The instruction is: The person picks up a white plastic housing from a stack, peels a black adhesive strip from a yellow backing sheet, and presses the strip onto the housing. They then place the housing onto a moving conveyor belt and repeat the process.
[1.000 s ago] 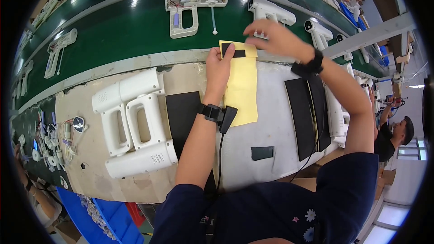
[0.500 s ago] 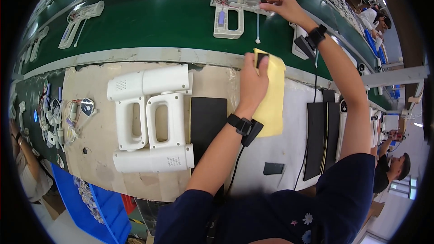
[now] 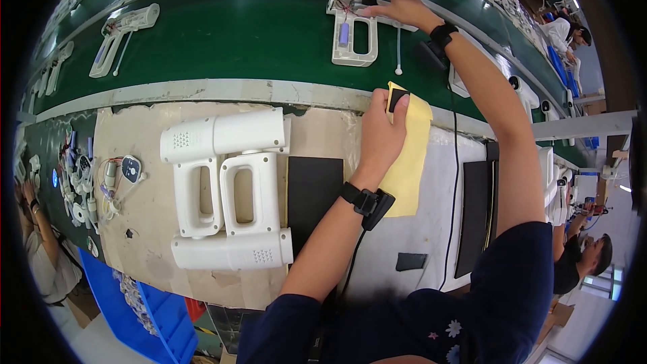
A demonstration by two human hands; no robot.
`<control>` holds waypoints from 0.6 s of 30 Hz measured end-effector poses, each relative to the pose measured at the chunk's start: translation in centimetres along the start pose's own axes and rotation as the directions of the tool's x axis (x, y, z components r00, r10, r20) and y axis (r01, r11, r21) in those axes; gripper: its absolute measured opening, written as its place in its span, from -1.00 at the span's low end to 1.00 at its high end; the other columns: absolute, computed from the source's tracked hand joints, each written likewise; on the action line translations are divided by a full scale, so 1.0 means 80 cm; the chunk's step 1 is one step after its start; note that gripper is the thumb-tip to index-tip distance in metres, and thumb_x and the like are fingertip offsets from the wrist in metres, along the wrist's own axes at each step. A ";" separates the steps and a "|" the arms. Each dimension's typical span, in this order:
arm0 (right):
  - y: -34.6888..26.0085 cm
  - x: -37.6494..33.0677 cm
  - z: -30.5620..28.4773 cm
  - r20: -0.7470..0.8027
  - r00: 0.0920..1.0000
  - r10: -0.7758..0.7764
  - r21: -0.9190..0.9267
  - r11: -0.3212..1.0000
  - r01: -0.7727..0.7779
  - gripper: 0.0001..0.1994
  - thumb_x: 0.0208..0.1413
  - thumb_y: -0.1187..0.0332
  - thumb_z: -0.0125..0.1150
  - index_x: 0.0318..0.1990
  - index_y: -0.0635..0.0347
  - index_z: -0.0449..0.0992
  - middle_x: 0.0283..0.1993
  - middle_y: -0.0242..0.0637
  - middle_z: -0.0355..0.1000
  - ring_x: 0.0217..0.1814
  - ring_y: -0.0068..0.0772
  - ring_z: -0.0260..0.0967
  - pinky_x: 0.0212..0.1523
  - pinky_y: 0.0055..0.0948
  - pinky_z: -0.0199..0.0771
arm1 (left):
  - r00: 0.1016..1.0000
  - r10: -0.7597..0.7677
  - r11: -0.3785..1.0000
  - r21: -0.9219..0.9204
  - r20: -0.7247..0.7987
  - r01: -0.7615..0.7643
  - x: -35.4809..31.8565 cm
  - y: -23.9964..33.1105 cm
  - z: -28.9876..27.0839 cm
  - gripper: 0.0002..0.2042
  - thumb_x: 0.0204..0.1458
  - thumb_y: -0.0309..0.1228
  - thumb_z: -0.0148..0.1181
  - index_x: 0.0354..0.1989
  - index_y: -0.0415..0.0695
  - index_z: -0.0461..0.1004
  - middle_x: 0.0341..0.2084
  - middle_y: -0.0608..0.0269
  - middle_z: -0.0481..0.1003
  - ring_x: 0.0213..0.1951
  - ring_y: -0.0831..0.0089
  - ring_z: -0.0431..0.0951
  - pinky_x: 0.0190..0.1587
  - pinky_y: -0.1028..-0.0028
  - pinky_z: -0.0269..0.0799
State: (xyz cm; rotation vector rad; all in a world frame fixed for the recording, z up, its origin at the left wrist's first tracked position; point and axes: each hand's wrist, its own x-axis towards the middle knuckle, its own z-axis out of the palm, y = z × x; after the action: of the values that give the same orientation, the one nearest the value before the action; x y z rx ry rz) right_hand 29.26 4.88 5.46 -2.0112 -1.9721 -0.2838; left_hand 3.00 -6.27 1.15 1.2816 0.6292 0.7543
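My left hand (image 3: 383,136) pinches a yellow backing sheet (image 3: 410,162) near its top, where a small black pad (image 3: 397,98) shows beside the thumb. The sheet hangs down over the near bench. Farther off, my right hand (image 3: 406,8) reaches over an open white housing half (image 3: 355,61) lying on the green conveyor belt. Its fingers hold a small black piece (image 3: 368,1) at the upper barrel part of that housing. Inside the housing are wires and a purple cylinder (image 3: 344,34). A thin pale rod with a ball end (image 3: 398,54) sticks out below my right hand.
White handled housings (image 3: 249,192) lie together on the brown bench cover, beside a black foam sheet (image 3: 315,192). Black strips (image 3: 474,216) lie at right. Wired parts (image 3: 81,182) are heaped at left, above a blue bin (image 3: 158,310). Another open housing (image 3: 125,37) rests on the belt.
My right hand has moved left along the housing, carrying the black piece from its right end toward the middle. The housing sits slightly farther right. My left hand still holds the yellow sheet.
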 end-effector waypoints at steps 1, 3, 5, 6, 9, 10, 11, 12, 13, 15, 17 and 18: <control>-0.008 -0.004 -0.009 -0.001 1.000 -0.002 0.001 1.000 0.002 -0.46 -0.06 -0.09 0.38 -0.13 0.22 0.64 -0.15 -0.17 0.50 0.00 -0.12 0.37 0.07 -0.21 0.34 | 1.000 -0.001 1.000 -0.014 -0.012 0.000 0.001 -0.002 -0.001 -0.74 0.23 -0.28 0.10 -0.21 -0.27 0.34 -0.38 -0.01 0.54 -0.34 0.06 0.55 -0.23 0.27 0.41; -0.027 -0.013 -0.039 0.036 0.999 -0.035 0.031 0.999 0.034 -0.60 0.09 0.06 0.31 -0.14 0.25 0.60 -0.11 -0.22 0.49 -0.03 -0.19 0.40 -0.05 -0.27 0.40 | 0.999 -0.002 0.999 -0.042 -0.038 0.001 0.003 -0.006 -0.002 -0.74 0.23 -0.28 0.12 -0.23 -0.28 0.36 -0.40 0.01 0.54 -0.36 0.12 0.55 -0.23 0.29 0.41; -0.064 -0.032 -0.074 0.228 0.973 -0.016 0.173 0.985 -0.024 -0.68 0.13 0.16 0.26 -0.16 0.26 0.59 -0.13 -0.22 0.49 -0.04 -0.19 0.40 -0.06 -0.26 0.41 | 0.998 -0.005 0.997 -0.074 -0.062 0.000 0.003 -0.004 -0.004 -0.74 0.22 -0.27 0.13 -0.25 -0.28 0.37 -0.42 0.03 0.54 -0.38 0.18 0.55 -0.24 0.31 0.41; -0.084 -0.047 -0.091 0.413 0.910 -0.021 0.299 0.948 -0.113 -0.76 0.18 0.26 0.22 -0.18 0.28 0.57 -0.15 -0.22 0.49 -0.06 -0.19 0.40 -0.07 -0.26 0.41 | 0.993 -0.014 0.998 -0.057 -0.116 0.007 0.001 -0.001 -0.005 -0.73 0.21 -0.27 0.15 -0.27 -0.28 0.38 -0.45 0.06 0.55 -0.40 0.24 0.55 -0.27 0.32 0.41; -0.133 -0.102 -0.124 0.567 0.800 -0.197 0.377 0.925 -0.040 -0.78 0.25 0.40 0.07 -0.04 0.30 0.53 -0.14 -0.11 0.48 -0.02 -0.11 0.38 0.01 -0.23 0.40 | 0.983 -0.050 0.998 -0.051 -0.175 0.042 -0.001 0.011 -0.005 -0.72 0.20 -0.27 0.18 -0.31 -0.28 0.40 -0.50 0.11 0.54 -0.45 0.33 0.54 -0.33 0.35 0.41; -0.144 -0.120 -0.125 0.557 0.786 -0.267 0.366 0.929 0.056 -0.76 0.26 0.43 0.04 0.01 0.30 0.51 -0.11 -0.07 0.47 0.00 -0.08 0.37 0.04 -0.23 0.38 | 0.977 -0.082 0.996 -0.049 -0.195 0.074 -0.002 0.013 -0.007 -0.72 0.19 -0.26 0.19 -0.33 -0.28 0.40 -0.53 0.13 0.53 -0.47 0.36 0.53 -0.36 0.36 0.40; -0.156 -0.140 -0.124 0.540 0.818 -0.197 0.355 0.935 -0.009 -0.75 0.27 0.44 0.01 0.02 0.30 0.50 -0.08 -0.02 0.45 0.02 -0.05 0.36 0.07 -0.23 0.37 | 0.981 -0.083 0.996 0.017 -0.177 0.087 0.001 0.003 -0.009 -0.71 0.18 -0.26 0.20 -0.32 -0.28 0.39 -0.55 0.12 0.51 -0.49 0.32 0.51 -0.39 0.36 0.38; -0.163 -0.159 -0.125 0.525 0.843 -0.118 0.339 0.937 -0.080 -0.74 0.28 0.45 -0.02 0.04 0.30 0.49 -0.05 0.02 0.43 0.04 -0.02 0.35 0.10 -0.23 0.36 | 0.982 -0.084 0.996 0.009 -0.170 0.087 -0.001 0.003 -0.007 -0.71 0.18 -0.26 0.20 -0.32 -0.28 0.39 -0.55 0.12 0.51 -0.49 0.32 0.51 -0.39 0.36 0.38; -0.165 -0.169 -0.127 0.528 0.846 -0.078 0.318 0.941 -0.112 -0.73 0.28 0.44 -0.01 0.06 0.31 0.49 0.00 0.05 0.40 0.08 0.04 0.32 0.14 -0.22 0.33 | 0.990 -0.043 0.998 0.039 -0.137 0.048 -0.003 0.003 -0.005 -0.72 0.18 -0.25 0.20 -0.29 -0.26 0.40 -0.52 0.19 0.51 -0.47 0.44 0.46 -0.37 0.41 0.36; -0.152 -0.164 -0.137 0.614 0.783 -0.097 0.296 0.948 -0.114 -0.71 0.28 0.40 0.01 0.08 0.31 0.48 -0.01 -0.02 0.43 0.05 -0.06 0.35 0.12 -0.26 0.35 | 0.995 -0.001 0.998 0.066 -0.099 0.008 -0.006 0.003 -0.002 -0.74 0.18 -0.25 0.20 -0.27 -0.24 0.42 -0.49 0.26 0.50 -0.44 0.56 0.41 -0.35 0.46 0.34; -0.132 -0.157 -0.144 0.691 0.714 -0.110 0.271 0.956 -0.114 -0.70 0.29 0.37 0.04 0.09 0.32 0.47 -0.02 -0.08 0.45 0.03 -0.16 0.38 0.11 -0.30 0.37 | 0.998 0.069 0.993 0.096 0.013 -0.070 -0.005 0.002 0.000 -0.79 0.20 -0.29 0.18 -0.24 -0.21 0.42 -0.46 0.29 0.48 -0.40 0.59 0.42 -0.32 0.50 0.35; -0.123 -0.154 -0.142 0.767 0.640 -0.043 0.352 0.862 -0.365 -0.68 0.28 0.36 0.10 0.12 0.32 0.46 -0.04 -0.18 0.46 -0.02 -0.32 0.38 0.07 -0.37 0.39 | 0.997 0.071 0.993 0.094 0.013 -0.071 -0.004 0.003 0.000 -0.79 0.20 -0.29 0.18 -0.24 -0.21 0.42 -0.46 0.29 0.48 -0.40 0.59 0.42 -0.32 0.50 0.35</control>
State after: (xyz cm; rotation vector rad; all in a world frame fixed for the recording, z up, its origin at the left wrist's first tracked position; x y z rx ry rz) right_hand 19.87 -10.60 12.50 -2.0887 -1.9196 1.1946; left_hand 2.76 -6.51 1.38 1.3998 0.6205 0.7842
